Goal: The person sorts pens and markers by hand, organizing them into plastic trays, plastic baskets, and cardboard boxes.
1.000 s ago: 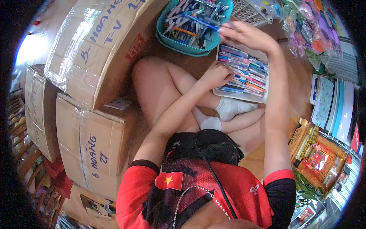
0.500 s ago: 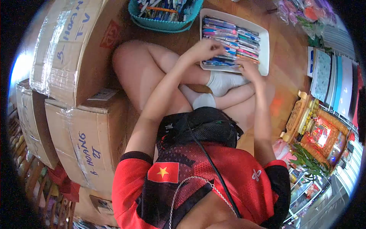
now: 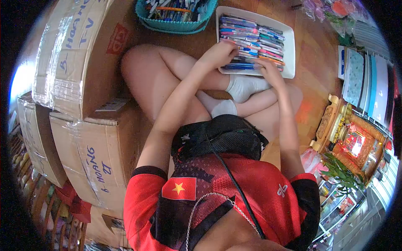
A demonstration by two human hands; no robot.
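Note:
A white tray [image 3: 289,46] lies in front of my crossed legs, with pens [image 3: 247,35] laid side by side in two columns. My left hand [image 3: 222,54] is at the tray's left side with its fingers curled in over the left column; whatever they hold is hidden. Over the lower part of the right column is my right hand [image 3: 270,72], its fingers stretched out to the left and touching or just above the pens. Several blue pens [image 3: 238,66] lie between the two hands along the near edge.
A teal basket [image 3: 176,26] full of loose pens stands beyond my left knee. Taped cardboard boxes [image 3: 83,154] are stacked at my left. To the right are a carved wooden altar [image 3: 354,142], green leaves [image 3: 341,173] and wrapped flowers [image 3: 335,12].
My left hand has moved slightly left and its fingers have dipped toward the pens. The right hand has shifted a little left and up. The blue pens between them show more clearly.

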